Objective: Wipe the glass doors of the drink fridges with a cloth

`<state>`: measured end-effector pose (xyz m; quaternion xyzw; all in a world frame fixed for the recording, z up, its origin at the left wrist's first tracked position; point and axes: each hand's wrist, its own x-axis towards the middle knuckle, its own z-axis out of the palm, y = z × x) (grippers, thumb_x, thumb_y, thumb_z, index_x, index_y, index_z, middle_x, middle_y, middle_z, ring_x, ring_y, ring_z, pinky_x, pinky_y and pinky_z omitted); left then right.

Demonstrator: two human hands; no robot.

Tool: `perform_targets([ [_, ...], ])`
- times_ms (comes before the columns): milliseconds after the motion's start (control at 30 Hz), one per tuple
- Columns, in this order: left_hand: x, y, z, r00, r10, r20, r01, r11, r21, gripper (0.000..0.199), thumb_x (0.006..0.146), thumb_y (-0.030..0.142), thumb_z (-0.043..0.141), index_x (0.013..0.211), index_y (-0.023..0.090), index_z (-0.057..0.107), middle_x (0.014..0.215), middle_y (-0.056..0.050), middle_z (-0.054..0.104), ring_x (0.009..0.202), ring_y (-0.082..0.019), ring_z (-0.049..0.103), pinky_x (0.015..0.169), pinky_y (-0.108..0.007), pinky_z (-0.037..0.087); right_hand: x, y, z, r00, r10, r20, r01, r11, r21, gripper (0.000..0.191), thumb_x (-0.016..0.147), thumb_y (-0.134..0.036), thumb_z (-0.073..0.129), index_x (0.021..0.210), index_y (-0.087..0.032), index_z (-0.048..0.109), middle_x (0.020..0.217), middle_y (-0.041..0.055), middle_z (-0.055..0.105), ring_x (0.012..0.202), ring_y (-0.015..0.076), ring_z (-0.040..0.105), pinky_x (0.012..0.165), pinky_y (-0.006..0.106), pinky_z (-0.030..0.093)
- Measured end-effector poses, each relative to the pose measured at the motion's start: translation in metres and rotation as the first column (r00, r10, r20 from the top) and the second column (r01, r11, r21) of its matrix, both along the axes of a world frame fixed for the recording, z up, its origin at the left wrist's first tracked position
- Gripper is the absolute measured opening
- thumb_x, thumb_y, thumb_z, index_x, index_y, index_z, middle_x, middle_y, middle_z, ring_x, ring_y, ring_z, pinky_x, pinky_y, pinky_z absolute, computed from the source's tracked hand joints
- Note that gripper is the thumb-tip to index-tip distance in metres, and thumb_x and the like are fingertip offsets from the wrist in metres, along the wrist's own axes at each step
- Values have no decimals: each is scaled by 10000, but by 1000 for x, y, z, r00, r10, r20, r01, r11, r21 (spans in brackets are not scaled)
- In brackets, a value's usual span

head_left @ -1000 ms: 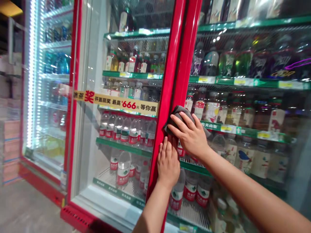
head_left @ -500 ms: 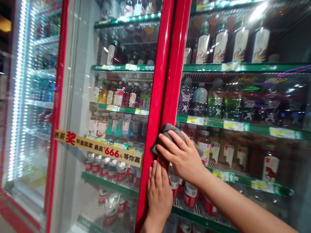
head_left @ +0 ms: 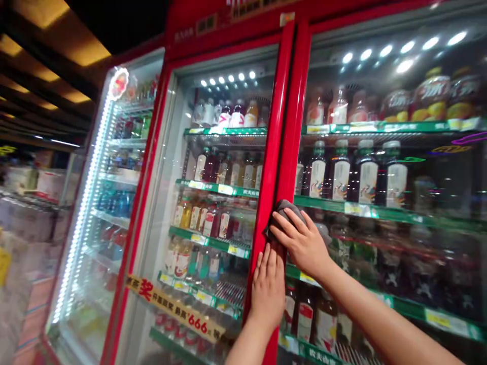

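Observation:
My right hand presses a dark grey cloth against the red door frame, its fingers spread over the cloth. Part of the cloth is hidden under the palm. Just below and to the left, my left hand lies with its fingers stretched flat on the red frame beside the gap between two doors. It holds nothing. Behind the glass, close to my right hand, runs a green shelf edge with dark bottles with white labels standing on it.
The left glass door shows shelves of bottles and a yellow printed strip across it. Farther left stands another lit fridge. A blurred shop floor and stacked boxes lie at the far left, under yellow ceiling panels.
Both hands and the cloth have moved up along the red frame. The view has tilted up, so the top of the fridge and the ceiling now show.

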<state>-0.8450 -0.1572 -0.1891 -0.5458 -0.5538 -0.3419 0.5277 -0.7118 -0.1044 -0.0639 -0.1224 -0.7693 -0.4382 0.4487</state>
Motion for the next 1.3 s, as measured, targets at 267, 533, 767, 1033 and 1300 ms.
perform_targets([
  [267,-15,4,195,969,-201,-147,189,978,-92,588,963,245,496,1523,113,375,1599,-130,410,1530,-231,274,1225,-453,366,2,7,186,991,-89,-98,84,995,-58,454,916,-156,549,1338,-301,631,1572,22,462,1497,307,307,1207,542,278],
  [533,0,14,299,965,-222,-137,214,974,-70,504,948,154,458,1450,100,471,1615,-143,377,1536,-234,255,1247,-458,317,3,10,303,982,-65,-178,43,991,-126,546,897,-45,447,1397,-213,590,1610,68,396,1544,278,182,1219,494,337],
  [767,-13,-18,227,978,-200,-57,180,952,-249,751,920,247,543,1583,94,226,1650,-155,296,1547,-226,222,1256,-435,287,22,-5,181,992,-51,-115,24,973,-228,676,883,-41,433,1512,-286,463,1647,46,326,1548,265,197,1169,516,392],
  [1033,-27,-41,199,972,-220,-86,181,927,-329,617,865,89,461,1482,105,449,1589,-129,430,1508,-223,330,1227,-436,351,-3,-28,116,859,68,-508,-283,890,-359,741,850,-61,420,1551,-302,396,1546,79,476,1409,270,426,1123,501,419],
  [1300,-55,-49,207,951,-294,-92,234,882,-409,438,792,58,515,1185,130,692,1303,-132,682,1322,-257,572,1177,-455,431,-51,-32,179,476,-119,-871,-705,540,-459,469,836,-514,593,1151,-182,699,1048,109,749,939,305,668,851,439,516],
])
